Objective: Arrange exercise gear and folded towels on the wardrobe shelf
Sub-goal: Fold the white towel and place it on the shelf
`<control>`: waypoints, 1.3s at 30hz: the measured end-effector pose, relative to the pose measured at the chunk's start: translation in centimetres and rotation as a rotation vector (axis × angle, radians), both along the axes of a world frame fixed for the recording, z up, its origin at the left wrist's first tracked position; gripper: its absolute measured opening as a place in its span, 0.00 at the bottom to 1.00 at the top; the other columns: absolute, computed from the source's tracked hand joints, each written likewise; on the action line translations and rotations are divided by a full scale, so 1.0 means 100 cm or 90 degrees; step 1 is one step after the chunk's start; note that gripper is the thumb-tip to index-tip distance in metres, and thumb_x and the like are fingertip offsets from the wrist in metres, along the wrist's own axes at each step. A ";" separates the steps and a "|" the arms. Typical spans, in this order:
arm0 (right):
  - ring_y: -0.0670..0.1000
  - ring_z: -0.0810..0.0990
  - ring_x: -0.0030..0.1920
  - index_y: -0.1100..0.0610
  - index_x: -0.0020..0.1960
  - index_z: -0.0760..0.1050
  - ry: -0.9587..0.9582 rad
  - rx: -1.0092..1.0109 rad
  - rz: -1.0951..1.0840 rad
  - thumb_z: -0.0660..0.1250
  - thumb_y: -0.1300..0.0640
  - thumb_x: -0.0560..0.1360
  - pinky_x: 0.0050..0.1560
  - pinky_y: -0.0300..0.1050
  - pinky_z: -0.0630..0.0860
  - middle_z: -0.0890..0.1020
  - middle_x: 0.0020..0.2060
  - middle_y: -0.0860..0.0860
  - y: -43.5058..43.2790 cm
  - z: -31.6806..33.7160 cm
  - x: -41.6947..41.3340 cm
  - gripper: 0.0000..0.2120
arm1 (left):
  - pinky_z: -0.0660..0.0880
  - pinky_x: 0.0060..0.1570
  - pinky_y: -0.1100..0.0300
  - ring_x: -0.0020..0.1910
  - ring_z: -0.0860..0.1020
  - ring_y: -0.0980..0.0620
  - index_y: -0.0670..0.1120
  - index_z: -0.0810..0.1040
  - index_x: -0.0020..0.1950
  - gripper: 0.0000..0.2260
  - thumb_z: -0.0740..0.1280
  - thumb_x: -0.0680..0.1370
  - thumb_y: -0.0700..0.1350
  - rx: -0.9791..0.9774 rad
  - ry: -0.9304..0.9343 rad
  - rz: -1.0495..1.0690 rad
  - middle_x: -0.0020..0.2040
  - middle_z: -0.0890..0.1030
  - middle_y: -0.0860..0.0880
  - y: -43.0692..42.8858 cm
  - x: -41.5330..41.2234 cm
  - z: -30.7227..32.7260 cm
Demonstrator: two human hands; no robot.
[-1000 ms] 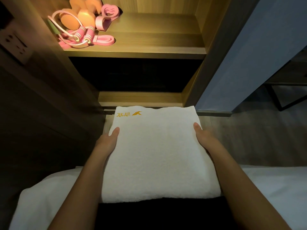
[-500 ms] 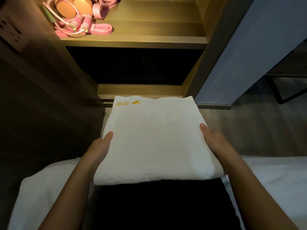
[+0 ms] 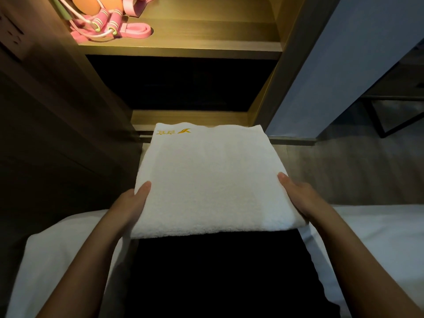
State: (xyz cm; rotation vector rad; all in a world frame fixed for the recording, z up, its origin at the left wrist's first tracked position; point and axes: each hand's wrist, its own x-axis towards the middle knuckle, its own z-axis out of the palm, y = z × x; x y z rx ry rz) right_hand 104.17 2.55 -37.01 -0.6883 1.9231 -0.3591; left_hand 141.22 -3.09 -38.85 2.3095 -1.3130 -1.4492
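A folded white towel (image 3: 208, 180) with a yellow embroidered logo at its far left corner is held level in front of the wardrobe. My left hand (image 3: 132, 204) grips its left edge, thumb on top. My right hand (image 3: 298, 198) grips its right edge the same way. On the lit wooden shelf (image 3: 206, 45) above lie a pink skipping rope (image 3: 103, 24) with striped handles, a pink band (image 3: 137, 33) and orange dumbbells (image 3: 89, 5), all bunched at the left end.
Below the lit shelf is a dark compartment (image 3: 183, 83) with a lower wooden ledge (image 3: 188, 117). White bedding (image 3: 378, 237) lies at both sides near me. A wall socket (image 3: 11, 28) sits on the left panel. Grey floor and a black metal frame (image 3: 394, 115) lie at right.
The towel has moved forward away from me and my hands have slid back toward its near corners. The view has tilted down, so the shelf sits higher in the frame.
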 end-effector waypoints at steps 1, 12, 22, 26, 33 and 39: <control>0.58 0.73 0.58 0.61 0.70 0.68 0.007 -0.004 0.001 0.53 0.36 0.79 0.58 0.53 0.68 0.73 0.66 0.61 0.004 -0.001 0.002 0.32 | 0.69 0.57 0.46 0.59 0.73 0.40 0.42 0.68 0.70 0.29 0.53 0.81 0.63 0.003 -0.014 -0.008 0.62 0.74 0.40 0.004 -0.001 0.001; 0.46 0.74 0.39 0.58 0.50 0.74 0.072 -0.120 -0.031 0.59 0.41 0.79 0.42 0.44 0.70 0.77 0.38 0.48 0.018 -0.008 0.005 0.19 | 0.68 0.45 0.53 0.45 0.72 0.50 0.41 0.73 0.62 0.22 0.58 0.81 0.58 -0.145 -0.095 -0.080 0.49 0.74 0.48 0.010 0.002 0.009; 0.57 0.64 0.73 0.50 0.76 0.55 0.380 -0.230 0.292 0.54 0.39 0.80 0.72 0.61 0.63 0.64 0.74 0.51 0.000 0.018 0.038 0.28 | 0.66 0.65 0.46 0.72 0.63 0.44 0.45 0.61 0.75 0.26 0.59 0.81 0.53 -0.402 -0.241 -0.250 0.75 0.63 0.45 0.013 -0.042 0.040; 0.54 0.39 0.78 0.44 0.79 0.43 0.376 -0.291 0.463 0.46 0.38 0.81 0.74 0.61 0.39 0.44 0.79 0.47 -0.016 0.011 0.091 0.29 | 0.46 0.76 0.48 0.79 0.47 0.51 0.49 0.54 0.79 0.25 0.53 0.83 0.54 -0.420 -0.209 -0.437 0.80 0.50 0.49 0.013 -0.101 0.036; 0.57 0.34 0.77 0.38 0.77 0.39 0.451 -0.152 0.520 0.39 0.31 0.77 0.72 0.69 0.38 0.36 0.78 0.44 -0.010 -0.016 0.084 0.31 | 0.39 0.73 0.41 0.78 0.38 0.48 0.60 0.44 0.78 0.29 0.41 0.78 0.66 -0.288 -0.307 -0.507 0.80 0.40 0.54 0.018 -0.087 0.003; 0.60 0.39 0.78 0.41 0.77 0.35 0.397 -0.078 0.413 0.39 0.29 0.75 0.73 0.68 0.47 0.36 0.78 0.49 -0.007 -0.013 0.065 0.35 | 0.44 0.74 0.41 0.78 0.40 0.43 0.60 0.41 0.78 0.34 0.40 0.75 0.70 -0.199 -0.268 -0.388 0.80 0.39 0.50 0.017 -0.065 0.004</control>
